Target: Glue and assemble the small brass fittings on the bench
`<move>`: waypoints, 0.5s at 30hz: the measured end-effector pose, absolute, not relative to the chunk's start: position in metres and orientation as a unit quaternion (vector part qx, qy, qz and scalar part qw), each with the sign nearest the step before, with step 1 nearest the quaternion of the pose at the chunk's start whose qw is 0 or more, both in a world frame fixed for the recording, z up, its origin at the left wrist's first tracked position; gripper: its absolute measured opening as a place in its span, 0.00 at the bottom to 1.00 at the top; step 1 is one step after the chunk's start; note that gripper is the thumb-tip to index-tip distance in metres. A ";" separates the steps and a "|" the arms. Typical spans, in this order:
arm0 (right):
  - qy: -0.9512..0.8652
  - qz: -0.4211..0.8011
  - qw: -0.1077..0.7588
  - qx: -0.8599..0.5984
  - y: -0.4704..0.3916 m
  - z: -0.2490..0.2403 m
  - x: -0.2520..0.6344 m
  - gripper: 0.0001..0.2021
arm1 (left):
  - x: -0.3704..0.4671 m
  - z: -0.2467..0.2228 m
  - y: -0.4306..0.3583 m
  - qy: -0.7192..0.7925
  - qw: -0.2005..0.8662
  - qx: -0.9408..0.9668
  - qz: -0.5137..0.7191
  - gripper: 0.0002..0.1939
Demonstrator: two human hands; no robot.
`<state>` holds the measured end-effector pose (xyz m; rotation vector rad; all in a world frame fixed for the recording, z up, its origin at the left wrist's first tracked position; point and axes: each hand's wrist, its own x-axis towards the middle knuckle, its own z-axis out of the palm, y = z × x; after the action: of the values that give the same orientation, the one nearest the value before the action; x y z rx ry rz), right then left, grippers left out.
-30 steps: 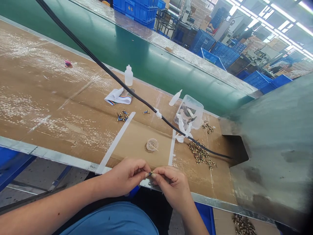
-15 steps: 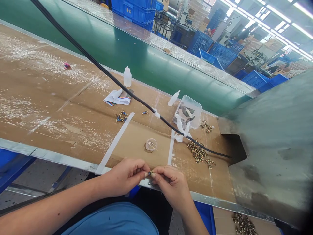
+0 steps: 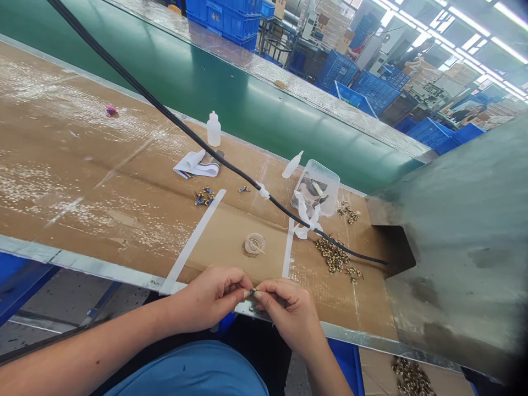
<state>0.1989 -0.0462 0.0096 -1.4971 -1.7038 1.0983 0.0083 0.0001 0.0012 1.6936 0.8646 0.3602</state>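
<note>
My left hand (image 3: 218, 297) and my right hand (image 3: 284, 305) meet at the table's front edge, both closed in a pinch on one small dark blue and gold part (image 3: 253, 292). Fingertips cover most of it. Just beyond them, a small clear cup (image 3: 254, 243) with a thin stick in it stands on brown card between two white tape strips. To the right lies a pile of small gold and black parts (image 3: 332, 254); a small group of blue and gold parts (image 3: 203, 197) lies left of the card.
A black cable (image 3: 185, 129) crosses over the table. Behind are a white bottle (image 3: 213, 131), a smaller tube bottle (image 3: 292, 165), a clear plastic box (image 3: 322, 187) and a folded striped ribbon (image 3: 197, 165). A metal panel (image 3: 454, 247) stands at right; a green conveyor (image 3: 247, 104) runs behind.
The view has shifted very slightly. Both hands keep their pinch on the small part at nearly the same spot.
</note>
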 end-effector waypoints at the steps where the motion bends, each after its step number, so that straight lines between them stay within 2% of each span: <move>1: -0.643 0.414 0.307 -0.566 -0.046 0.010 0.199 0.08 | 0.009 0.001 0.000 0.368 0.568 0.720 0.154 0.10; 15: -0.599 0.470 0.311 -0.569 -0.049 0.007 0.200 0.08 | 0.013 0.006 -0.001 0.379 0.637 0.652 0.159 0.09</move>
<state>0.2001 -0.0491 0.0067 -1.5020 -1.5802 1.2416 0.0130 -0.0014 0.0055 1.4890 0.8644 0.3633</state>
